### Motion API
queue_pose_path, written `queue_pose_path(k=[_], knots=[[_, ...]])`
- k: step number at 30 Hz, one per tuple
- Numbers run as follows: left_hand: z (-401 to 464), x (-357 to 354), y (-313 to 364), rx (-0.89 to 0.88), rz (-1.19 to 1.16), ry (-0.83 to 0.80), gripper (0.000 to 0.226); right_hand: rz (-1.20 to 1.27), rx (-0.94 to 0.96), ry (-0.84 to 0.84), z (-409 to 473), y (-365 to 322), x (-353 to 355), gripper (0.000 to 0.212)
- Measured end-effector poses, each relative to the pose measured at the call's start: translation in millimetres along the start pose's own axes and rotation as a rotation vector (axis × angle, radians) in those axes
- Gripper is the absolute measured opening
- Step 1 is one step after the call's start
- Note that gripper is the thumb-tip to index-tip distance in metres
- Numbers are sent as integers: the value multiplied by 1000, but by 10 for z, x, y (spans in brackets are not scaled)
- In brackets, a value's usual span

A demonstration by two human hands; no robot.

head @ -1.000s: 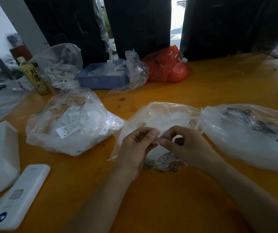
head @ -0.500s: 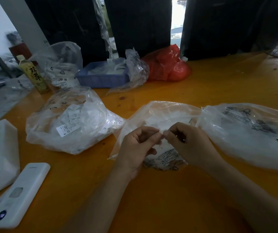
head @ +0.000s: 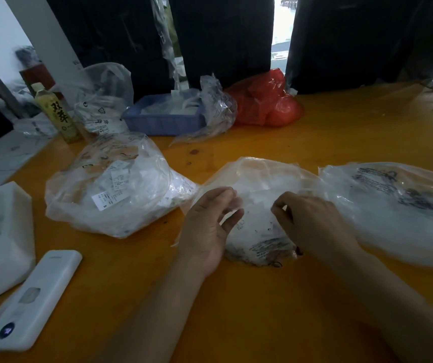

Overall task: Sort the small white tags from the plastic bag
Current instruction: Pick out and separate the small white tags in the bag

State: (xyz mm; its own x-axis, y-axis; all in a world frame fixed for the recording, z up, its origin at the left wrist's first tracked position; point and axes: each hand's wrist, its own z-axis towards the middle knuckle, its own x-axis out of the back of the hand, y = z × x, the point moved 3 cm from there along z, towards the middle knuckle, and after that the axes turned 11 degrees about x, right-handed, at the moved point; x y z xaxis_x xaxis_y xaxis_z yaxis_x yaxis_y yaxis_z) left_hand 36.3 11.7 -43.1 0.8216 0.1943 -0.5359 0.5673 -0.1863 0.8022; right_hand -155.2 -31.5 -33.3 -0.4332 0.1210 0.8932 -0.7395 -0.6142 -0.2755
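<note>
Hovering over the clear plastic bag (head: 254, 205) on the worktop (head: 236, 310), the left hand (head: 207, 226) spreads loose, empty fingers; the right hand (head: 312, 221) curls, its hold unclear. White tags (head: 252, 224) lie beneath both, ready for picking.

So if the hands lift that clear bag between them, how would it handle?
The clear bag looks thin and crinkled, so it would probably sag and fold rather than hold shape. Its glossy film may slip between fingers. The loose white contents would likely slide toward the lowest corner.
</note>
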Motion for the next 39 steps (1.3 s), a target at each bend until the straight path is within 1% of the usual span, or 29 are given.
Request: queue_pose_path(k=[1,3,5,7,9,10,11,13,14,16,17,18,22,25,28,30,32,33,36,38,39], knots=[[-2,2,5,0,-5,-5,5,-7,-24,-68,-3,21,-18,24],[-21,-1,11,15,-3,-6,5,-40,-49,-128,-11,31,-43,28],[-42,-2,14,24,40,9,7,-72,-55,-109,-4,21,-60,39],[-57,-10,21,6,85,21,15,-79,-43,-70,11,0,-93,52],[-58,-18,7,-25,122,38,27,-96,-24,-69,22,-45,-135,64],[-56,-23,-3,-39,137,41,36,-106,-19,-80,28,-61,-161,67],[-56,-32,-11,-45,146,39,47,-112,-19,-93,30,-69,-187,65],[-55,-39,-29,-36,148,23,61,-73,-33,-92,32,-59,-215,51],[-53,-38,-40,-22,142,10,60,-30,-46,-68,33,-47,-216,40],[-34,-29,-62,5,130,-5,39,32,-61,13,21,-17,-194,21],[-22,-16,-70,3,133,-3,27,52,-66,58,15,-4,-178,16],[-21,-12,-72,-8,142,1,21,76,-78,96,10,11,-163,15],[-61,-34,-50,0,228,30,17,224,-160,213,-20,51,-59,13],[-61,-30,-52,13,226,54,16,416,-196,307,-54,30,34,8],[-54,-40,-61,17,183,37,14,641,-214,339,-62,-28,128,14],[-53,-36,-67,0,205,39,11,714,-226,346,-63,-51,172,24],[-44,-27,-86,-16,200,41,10,744,-242,365,-68,-35,178,19],[-42,-29,-93,-21,177,41,14,752,-252,372,-69,-18,171,16],[-34,-29,-95,-22,127,52,29,738,-272,368,-68,20,151,27],[-21,-19,-104,-9,126,60,23,737,-277,355,-63,20,142,33],[-16,-11,-110,-4,124,62,18,744,-276,356,-62,21,137,32]])
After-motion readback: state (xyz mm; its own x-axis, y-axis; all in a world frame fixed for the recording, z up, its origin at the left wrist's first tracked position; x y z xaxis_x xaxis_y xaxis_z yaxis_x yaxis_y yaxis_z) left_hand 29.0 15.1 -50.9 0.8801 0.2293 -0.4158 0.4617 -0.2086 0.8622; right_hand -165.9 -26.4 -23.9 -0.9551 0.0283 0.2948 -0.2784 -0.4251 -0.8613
